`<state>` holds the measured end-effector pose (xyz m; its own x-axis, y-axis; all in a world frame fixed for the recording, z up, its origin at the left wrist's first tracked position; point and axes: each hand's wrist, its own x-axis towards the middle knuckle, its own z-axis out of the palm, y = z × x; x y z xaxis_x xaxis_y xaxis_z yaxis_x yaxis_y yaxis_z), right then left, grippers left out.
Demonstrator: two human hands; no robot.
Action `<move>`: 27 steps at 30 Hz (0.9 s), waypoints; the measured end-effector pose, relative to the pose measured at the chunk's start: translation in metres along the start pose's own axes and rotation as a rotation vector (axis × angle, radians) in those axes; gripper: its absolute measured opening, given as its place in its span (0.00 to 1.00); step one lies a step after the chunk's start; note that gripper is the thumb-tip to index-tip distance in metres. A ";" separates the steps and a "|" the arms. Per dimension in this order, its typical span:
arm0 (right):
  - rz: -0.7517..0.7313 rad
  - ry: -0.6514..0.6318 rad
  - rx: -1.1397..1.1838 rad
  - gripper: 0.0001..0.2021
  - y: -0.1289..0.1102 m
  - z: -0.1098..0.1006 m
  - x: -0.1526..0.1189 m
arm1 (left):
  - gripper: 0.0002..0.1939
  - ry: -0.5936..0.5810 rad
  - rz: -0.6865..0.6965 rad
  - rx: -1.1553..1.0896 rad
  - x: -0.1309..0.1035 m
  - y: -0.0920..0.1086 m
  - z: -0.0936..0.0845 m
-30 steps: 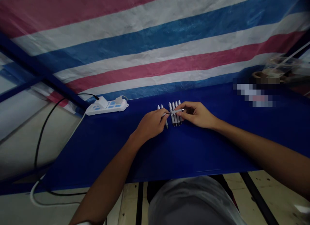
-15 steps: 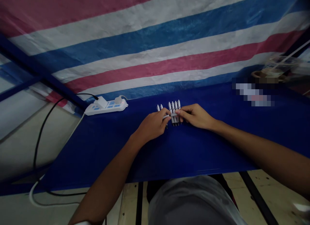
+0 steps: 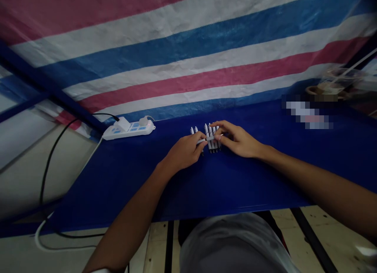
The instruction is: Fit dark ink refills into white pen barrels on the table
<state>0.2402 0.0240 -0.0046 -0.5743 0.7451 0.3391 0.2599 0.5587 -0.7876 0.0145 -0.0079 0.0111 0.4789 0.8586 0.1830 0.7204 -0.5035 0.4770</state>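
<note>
Between my hands a white pen (image 3: 210,139) lies crosswise, a little over the other pens. My left hand (image 3: 188,149) is closed, pinching the pen's left end between thumb and fingers. At the other end, the thumb and a finger of my right hand (image 3: 240,141) pinch it, while the index finger stretches out over the row. Several white click pens (image 3: 210,146) with black tips lie side by side on the blue table beneath. Two more pens (image 3: 193,130) stick out behind my left hand, which partly covers them.
A white power strip (image 3: 129,130) with plugs and a black cable sits at the table's (image 3: 229,186) back left. A striped tarp (image 3: 188,65) hangs behind. At the back right are a pixelated item (image 3: 308,115) and a blurred brown container (image 3: 324,91).
My right hand's index finger has lifted and stretched out to the left above the pens. My left hand keeps nearly the same place and grip.
</note>
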 end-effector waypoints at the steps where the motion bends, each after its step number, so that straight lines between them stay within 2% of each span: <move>1: -0.001 -0.005 -0.012 0.18 0.000 0.000 0.000 | 0.11 -0.003 0.006 0.002 0.000 0.000 0.000; 18: -0.072 -0.063 -0.198 0.16 0.002 0.000 -0.001 | 0.12 -0.037 0.109 0.090 0.001 -0.007 0.005; 21: 0.012 -0.125 -0.159 0.17 0.000 -0.001 -0.001 | 0.11 -0.038 0.139 0.100 0.001 -0.007 0.005; 24: 0.054 -0.129 -0.102 0.17 -0.001 -0.002 -0.001 | 0.10 -0.006 0.152 0.108 0.001 -0.010 0.006; 27: -0.025 -0.149 -0.137 0.16 -0.001 -0.002 -0.001 | 0.12 0.006 0.131 0.097 0.002 -0.014 0.006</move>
<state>0.2422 0.0233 -0.0028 -0.6880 0.6738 0.2695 0.3413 0.6281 -0.6993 0.0080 0.0001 -0.0003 0.5688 0.7856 0.2434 0.6976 -0.6176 0.3633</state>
